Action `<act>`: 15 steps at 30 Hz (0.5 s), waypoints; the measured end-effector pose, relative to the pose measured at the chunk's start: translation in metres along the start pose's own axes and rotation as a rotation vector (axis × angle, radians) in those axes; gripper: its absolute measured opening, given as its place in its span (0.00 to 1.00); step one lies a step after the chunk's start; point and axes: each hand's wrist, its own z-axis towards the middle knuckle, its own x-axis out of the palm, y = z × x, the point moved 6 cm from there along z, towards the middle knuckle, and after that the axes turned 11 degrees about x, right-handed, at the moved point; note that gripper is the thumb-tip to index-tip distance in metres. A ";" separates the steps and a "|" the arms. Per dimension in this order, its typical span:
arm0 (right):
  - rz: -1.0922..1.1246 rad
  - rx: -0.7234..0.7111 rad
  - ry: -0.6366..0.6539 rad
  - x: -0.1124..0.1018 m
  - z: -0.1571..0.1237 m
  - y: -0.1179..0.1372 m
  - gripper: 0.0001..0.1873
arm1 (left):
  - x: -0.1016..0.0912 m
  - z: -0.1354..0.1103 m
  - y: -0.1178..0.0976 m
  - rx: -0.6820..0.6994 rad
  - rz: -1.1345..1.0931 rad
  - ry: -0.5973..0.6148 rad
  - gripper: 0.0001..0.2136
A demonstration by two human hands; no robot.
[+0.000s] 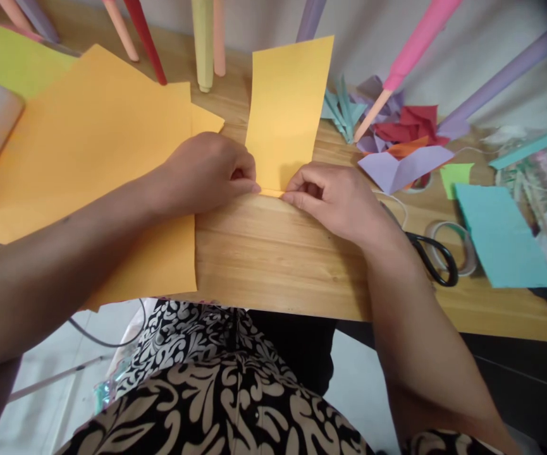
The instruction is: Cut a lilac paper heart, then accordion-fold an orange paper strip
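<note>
A yellow-orange strip of paper (pixel 288 107) stands tilted up from the wooden table, its near edge turned over in a narrow fold. My left hand (pixel 214 167) pinches the left end of that folded edge between thumb and fingers. At the right end of the same edge, my right hand (pixel 332 196) pinches with thumb and forefinger. A short stretch of the fold shows between the two hands. Under my left forearm lie large orange paper sheets (pixel 112 126).
Rolled paper tubes, one of them pink (pixel 420 44), lean along the back. Paper scraps (pixel 410 126) pile at the right, near black-handled scissors (pixel 437 259), a tape roll (pixel 467 253) and a teal paper piece (pixel 505 234). The wooden table's (pixel 277 253) front edge runs before my lap.
</note>
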 end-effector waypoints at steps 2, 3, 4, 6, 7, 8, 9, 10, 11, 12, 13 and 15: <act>-0.004 0.008 -0.007 0.000 0.000 0.001 0.05 | -0.002 0.000 -0.001 -0.029 0.018 0.010 0.13; -0.008 0.010 -0.015 0.000 0.000 0.002 0.06 | -0.002 0.000 -0.002 -0.044 0.024 0.023 0.13; -0.012 0.014 -0.023 0.000 0.000 0.002 0.06 | -0.003 0.000 -0.003 -0.060 0.029 0.037 0.13; -0.024 0.023 -0.037 0.000 0.000 0.003 0.07 | -0.004 0.000 -0.005 -0.085 0.042 0.068 0.14; -0.030 0.028 -0.044 0.000 0.000 0.003 0.07 | -0.005 0.001 -0.006 -0.093 0.052 0.079 0.14; -0.035 0.033 -0.050 0.000 0.001 0.003 0.07 | -0.005 0.001 -0.006 -0.100 0.066 0.085 0.14; -0.041 0.039 -0.056 0.001 0.001 0.003 0.08 | -0.006 0.001 -0.006 -0.112 0.082 0.082 0.14; -0.044 0.044 -0.061 0.001 0.002 0.003 0.08 | -0.006 0.001 -0.006 -0.122 0.093 0.082 0.14; -0.044 0.049 -0.066 0.001 0.003 0.003 0.08 | -0.006 0.001 -0.005 -0.133 0.103 0.075 0.14; -0.042 0.051 -0.070 0.002 0.003 0.003 0.08 | -0.006 0.001 -0.005 -0.143 0.110 0.070 0.14; -0.039 0.052 -0.075 0.002 0.003 0.003 0.08 | -0.006 0.001 -0.005 -0.148 0.114 0.069 0.14; -0.037 0.051 -0.088 0.002 0.004 0.003 0.08 | -0.006 0.001 -0.006 -0.143 0.117 0.074 0.15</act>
